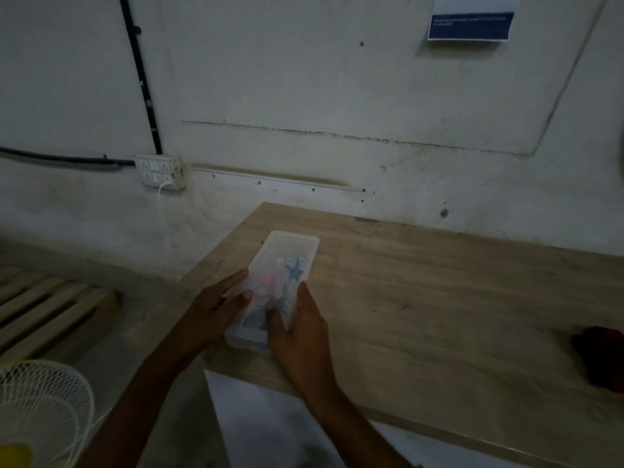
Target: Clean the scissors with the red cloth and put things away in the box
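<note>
A clear plastic box (290, 244) lies lengthwise near the left corner of the wooden table (439, 298). Through its translucent lid I make out scissors (293, 270) with bluish and pink handles, blurred. My left hand (212, 312) grips the box's near left side, thumb pressing on the lid. On the near right side my right hand (299, 329) holds the box, with the thumb on top. The red cloth (601, 356) sits crumpled at the table's far right edge, apart from both hands.
A stained wall with a socket plate (158, 172) and white cable stands behind the table. A white fan guard (40, 407) is at lower left, wooden slats (50, 305) beyond it. A blue notice (471, 21) hangs upper right.
</note>
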{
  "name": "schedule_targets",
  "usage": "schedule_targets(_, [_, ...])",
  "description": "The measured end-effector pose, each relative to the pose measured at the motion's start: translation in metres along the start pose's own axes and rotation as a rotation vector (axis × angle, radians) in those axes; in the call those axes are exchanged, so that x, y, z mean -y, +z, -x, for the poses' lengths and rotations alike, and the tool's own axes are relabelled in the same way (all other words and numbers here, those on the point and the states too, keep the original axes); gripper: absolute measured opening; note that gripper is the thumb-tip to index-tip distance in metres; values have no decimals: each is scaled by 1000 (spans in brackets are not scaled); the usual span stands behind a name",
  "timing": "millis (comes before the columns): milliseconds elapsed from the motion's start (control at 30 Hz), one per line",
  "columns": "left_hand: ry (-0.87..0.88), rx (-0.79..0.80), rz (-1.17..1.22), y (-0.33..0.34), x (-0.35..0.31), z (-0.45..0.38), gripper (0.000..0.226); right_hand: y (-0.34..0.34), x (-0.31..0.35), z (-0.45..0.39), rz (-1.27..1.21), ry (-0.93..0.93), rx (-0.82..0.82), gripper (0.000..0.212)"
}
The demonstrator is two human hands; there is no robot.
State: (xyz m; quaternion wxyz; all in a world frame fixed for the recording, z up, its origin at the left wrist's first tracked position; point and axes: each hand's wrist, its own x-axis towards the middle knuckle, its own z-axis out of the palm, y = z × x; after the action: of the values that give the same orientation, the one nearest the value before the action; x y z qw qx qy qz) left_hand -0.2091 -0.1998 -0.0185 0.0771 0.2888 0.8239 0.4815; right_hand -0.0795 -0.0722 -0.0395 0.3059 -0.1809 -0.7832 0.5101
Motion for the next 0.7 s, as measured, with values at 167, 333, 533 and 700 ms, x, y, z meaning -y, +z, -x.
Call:
schedule_targets(167, [24, -133, -111, -9, 0, -2, 40, 37, 2, 2, -30, 3, -19, 74])
schedule_targets(333, [36, -270, -193, -28, 7, -27, 36, 67, 14, -35, -2, 82, 104, 84])
schedule_targets(533, [30, -259, -313, -44, 18, -46, 36, 81, 17, -52, 47, 70, 135, 85])
schedule_targets(700, [448, -629, -649, -19, -13, -17, 24, 29, 16, -42, 64, 31, 284, 72])
